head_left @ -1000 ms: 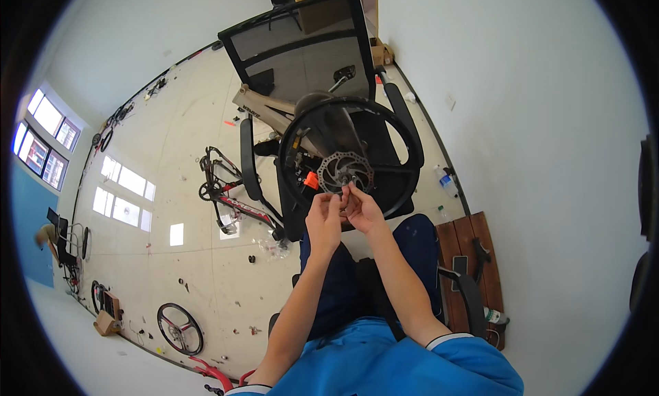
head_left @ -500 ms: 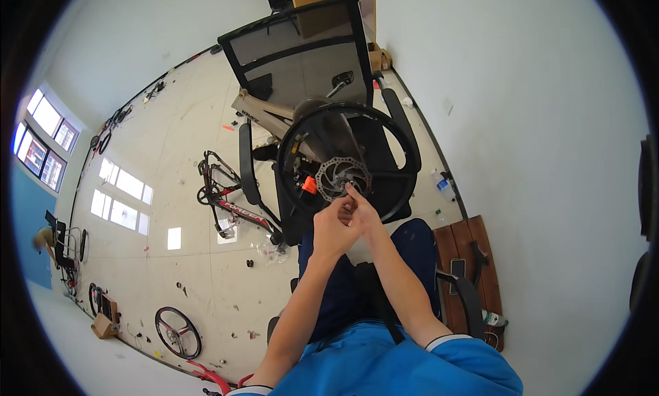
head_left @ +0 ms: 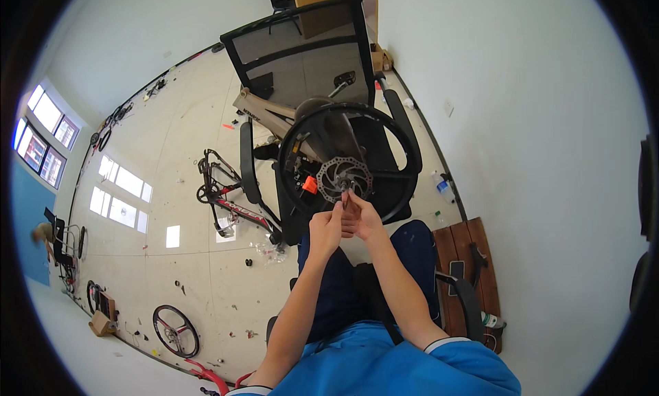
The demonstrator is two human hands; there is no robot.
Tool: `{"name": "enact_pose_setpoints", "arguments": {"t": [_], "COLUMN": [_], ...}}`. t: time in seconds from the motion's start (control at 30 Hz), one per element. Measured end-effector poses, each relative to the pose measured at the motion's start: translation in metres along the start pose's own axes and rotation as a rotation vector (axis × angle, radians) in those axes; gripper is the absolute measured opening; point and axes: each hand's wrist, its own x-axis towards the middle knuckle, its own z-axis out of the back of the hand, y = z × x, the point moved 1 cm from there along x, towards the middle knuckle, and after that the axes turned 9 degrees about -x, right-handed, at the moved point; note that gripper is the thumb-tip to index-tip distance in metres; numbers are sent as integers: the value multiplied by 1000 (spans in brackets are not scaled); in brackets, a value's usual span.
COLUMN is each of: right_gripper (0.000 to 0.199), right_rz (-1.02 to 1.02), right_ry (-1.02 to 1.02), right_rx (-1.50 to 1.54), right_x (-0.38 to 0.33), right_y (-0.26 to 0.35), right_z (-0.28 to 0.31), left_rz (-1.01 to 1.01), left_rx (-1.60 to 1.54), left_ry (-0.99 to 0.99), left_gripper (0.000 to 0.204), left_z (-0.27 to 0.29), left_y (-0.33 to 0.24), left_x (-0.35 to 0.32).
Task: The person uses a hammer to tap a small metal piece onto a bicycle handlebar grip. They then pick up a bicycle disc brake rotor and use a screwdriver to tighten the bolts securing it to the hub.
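Note:
A black spoked wheel [head_left: 405,131] rests in front of me on an office chair, with a slotted silver brake disc [head_left: 326,171] at its hub. Just below the disc's middle, my right hand [head_left: 364,219] is closed, thumb and fingers pinching at a small dark part by the hub axle that is too small to name. Beside it my left hand [head_left: 325,231] is closed too, its thumb raised against the right fingers; what it grips, if anything, is hidden. An orange piece [head_left: 310,184] sits left of the disc, next to dark bicycle parts.
Behind the wheel, a beige bicycle frame [head_left: 264,114] lies on the black mesh chair [head_left: 302,66]. A red and black frame [head_left: 233,207] stands on the floor at left, with a loose wheel [head_left: 176,331] nearer. At right is a wooden bench [head_left: 489,286] with a phone [head_left: 456,278].
My hands have drawn slightly down and apart at the hub; the left hand has turned, its thumb now upright. The wheel stays where it was.

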Motion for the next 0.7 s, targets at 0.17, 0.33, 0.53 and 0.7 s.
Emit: {"name": "enact_pose_setpoints", "arguments": {"t": [0.17,0.33,0.53,0.7], "right_gripper": [20,22,14,15], "right_rz": [74,35,315,979], "right_ry": [-116,-55,-338,-459], "right_rx": [80,46,-340,-1419], "right_x": [15,22,17,14], "right_y": [-2,-7,2,15], "right_z": [5,8,4,0], "left_rz": [-607,-883,-923,-788], "left_rx": [349,556,571,716], "left_ry": [-57,17,-151,-183], "left_gripper": [17,20,11,16], "left_z": [-5,-5,-10,-2], "left_y": [-11,-4,-6,-5], "left_x": [-6,4,9,9]}}
